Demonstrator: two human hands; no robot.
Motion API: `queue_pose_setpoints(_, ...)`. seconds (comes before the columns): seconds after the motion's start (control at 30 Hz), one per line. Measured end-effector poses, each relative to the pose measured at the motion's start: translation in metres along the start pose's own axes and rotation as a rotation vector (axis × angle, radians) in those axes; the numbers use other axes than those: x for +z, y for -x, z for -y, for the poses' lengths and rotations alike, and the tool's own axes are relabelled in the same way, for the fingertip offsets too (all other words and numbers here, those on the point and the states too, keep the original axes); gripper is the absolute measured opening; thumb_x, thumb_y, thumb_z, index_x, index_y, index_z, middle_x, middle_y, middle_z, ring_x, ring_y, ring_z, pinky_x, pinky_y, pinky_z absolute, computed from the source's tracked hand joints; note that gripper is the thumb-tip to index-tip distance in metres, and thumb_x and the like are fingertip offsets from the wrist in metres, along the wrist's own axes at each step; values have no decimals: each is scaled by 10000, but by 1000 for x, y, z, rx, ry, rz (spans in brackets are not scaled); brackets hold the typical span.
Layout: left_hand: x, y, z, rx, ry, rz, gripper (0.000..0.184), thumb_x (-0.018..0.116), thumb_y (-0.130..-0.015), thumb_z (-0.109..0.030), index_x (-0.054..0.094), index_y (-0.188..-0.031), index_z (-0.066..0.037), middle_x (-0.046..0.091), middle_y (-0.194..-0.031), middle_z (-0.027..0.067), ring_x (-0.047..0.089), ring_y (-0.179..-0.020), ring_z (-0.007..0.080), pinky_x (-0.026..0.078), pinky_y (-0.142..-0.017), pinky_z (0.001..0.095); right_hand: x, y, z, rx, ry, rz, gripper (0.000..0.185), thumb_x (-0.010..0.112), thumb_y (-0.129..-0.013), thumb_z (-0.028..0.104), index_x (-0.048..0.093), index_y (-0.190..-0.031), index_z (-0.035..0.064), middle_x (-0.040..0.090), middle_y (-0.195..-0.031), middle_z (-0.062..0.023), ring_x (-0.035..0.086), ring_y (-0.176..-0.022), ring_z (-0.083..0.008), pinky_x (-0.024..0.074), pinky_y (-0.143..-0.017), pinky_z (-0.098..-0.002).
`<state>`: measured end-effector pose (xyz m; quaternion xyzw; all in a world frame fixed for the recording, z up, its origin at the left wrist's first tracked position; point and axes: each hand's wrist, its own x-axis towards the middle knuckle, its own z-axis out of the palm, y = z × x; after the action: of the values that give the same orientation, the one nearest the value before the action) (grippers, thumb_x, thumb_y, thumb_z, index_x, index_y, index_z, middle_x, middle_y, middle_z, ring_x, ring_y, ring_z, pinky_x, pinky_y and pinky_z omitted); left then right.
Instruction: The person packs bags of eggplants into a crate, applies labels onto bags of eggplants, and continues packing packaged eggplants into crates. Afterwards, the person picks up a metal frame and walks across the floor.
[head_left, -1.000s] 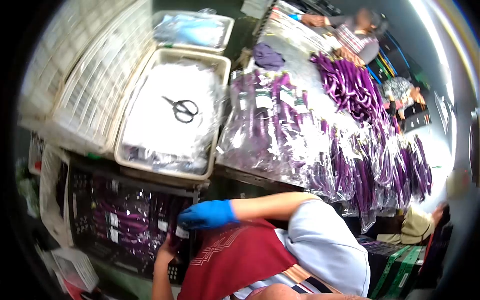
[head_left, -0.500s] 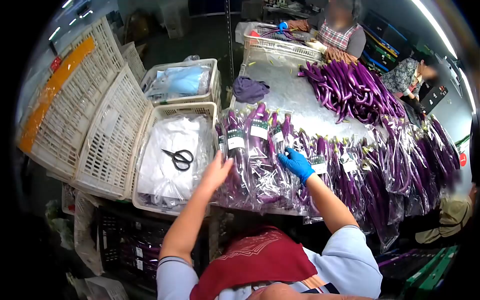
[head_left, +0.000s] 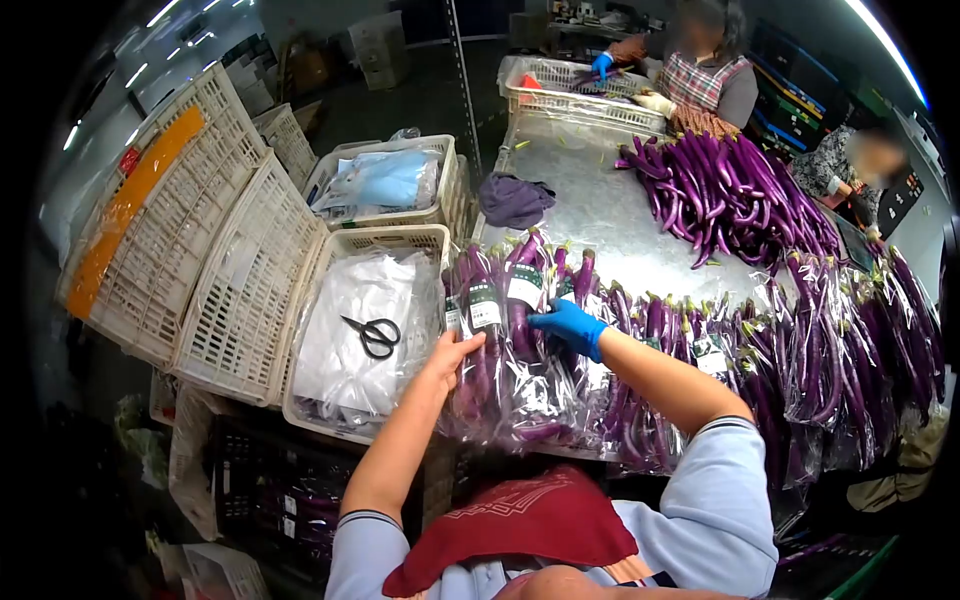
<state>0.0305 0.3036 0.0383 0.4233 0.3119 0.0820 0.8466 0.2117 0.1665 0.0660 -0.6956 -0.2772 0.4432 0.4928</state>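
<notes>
My bare left hand (head_left: 455, 357) rests against the left side of the bagged eggplants (head_left: 483, 380) at the table's near left corner, its fingers partly on the plastic. Wearing a blue glove, my right hand (head_left: 568, 325) lies on the labelled bags just to the right, fingertips among the eggplants. Whether either hand grips a bag is hard to make out. More clear bags of eggplants (head_left: 820, 350) line the near edge to the right. Farther back lies a heap of loose purple eggplants (head_left: 720, 190).
Black scissors (head_left: 372, 337) lie on white bags in a crate (head_left: 440, 236). Behind it, another crate (head_left: 448, 165) holds blue packets. A purple cloth (head_left: 515, 200) is on the metal table (head_left: 590, 180). Two people work beyond; a dark crate (head_left: 235, 490) sits below left.
Both hands moved from the dark crate at lower left to the bagged eggplants on the table. Since the last earlier frame, my right hand has shifted left, nearer my left hand.
</notes>
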Motion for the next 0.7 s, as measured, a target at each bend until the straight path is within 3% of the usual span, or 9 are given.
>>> queue_pose_setpoints(0.1,0,9,-2,-98,188,73,271,607,-771,-49,524,-1021,16,614,-900,133,629,-758,229,547,-660,354,-7,20,11,455,-490,311,256,583,-817,312,582,-766,61,542,-552,-43,505,-476,-132,371,-433,-253)
queue_pose_setpoints(0.13,1,12,-1,-124,256,126,277,607,-772,-51,520,-1026,20,613,-905,134,629,-767,235,546,-665,355,-13,12,3,551,-544,553,298,556,-829,341,592,-874,49,604,-692,-62,567,-589,-145,435,-507,-259)
queue_pose_setpoints(0.27,-13,5,18,-60,420,231,328,602,-783,-80,500,-1075,30,596,-978,163,613,-857,256,514,-761,424,10,26,2,333,-704,600,333,540,-847,288,538,-1088,58,583,-1039,-52,566,-906,-127,464,-799,-284)
queue_pose_setpoints(0.37,8,33,8,75,395,233,352,577,-802,-91,479,-1121,22,577,-1033,173,592,-916,274,482,-819,443,16,44,10,32,-402,251,249,534,-839,201,548,-1045,62,579,-944,2,533,-856,-80,426,-770,-235)
queue_pose_setpoints(0.47,4,37,16,-58,431,220,268,575,-800,-67,550,-1057,6,586,-1030,138,606,-875,223,501,-790,353,21,75,29,120,-332,112,294,575,-800,220,544,-1055,77,586,-956,-24,554,-859,-121,430,-777,-255)
queue_pose_setpoints(0.53,0,37,38,116,344,210,287,604,-789,-82,565,-1058,11,591,-1047,81,564,-937,158,438,-849,284,16,81,7,70,-305,19,330,470,-855,232,542,-1122,52,580,-1032,-28,524,-924,-112,395,-813,-243)
queue_pose_setpoints(0.57,3,55,32,150,289,222,312,620,-775,-78,563,-1069,10,591,-1045,51,537,-968,133,401,-878,267,7,77,10,134,-251,37,248,544,-811,189,552,-1040,95,578,-830,-5,542,-741,-101,429,-661,-235)
queue_pose_setpoints(0.63,9,73,29,392,495,439,503,630,-739,-29,447,-1207,-27,554,-1112,69,516,-1009,157,387,-904,295,15,73,9,-19,-149,-53,264,524,-804,177,518,-1039,56,525,-734,-7,494,-627,-87,403,-578,-223)
queue_pose_setpoints(0.7,-2,104,27,365,554,374,656,630,-717,-10,313,-1290,-47,520,-1159,84,503,-1031,181,394,-904,320,31,97,50,-6,-42,20,266,521,-806,187,501,-1028,43,512,-796,-40,494,-664,-114,417,-588,-231)
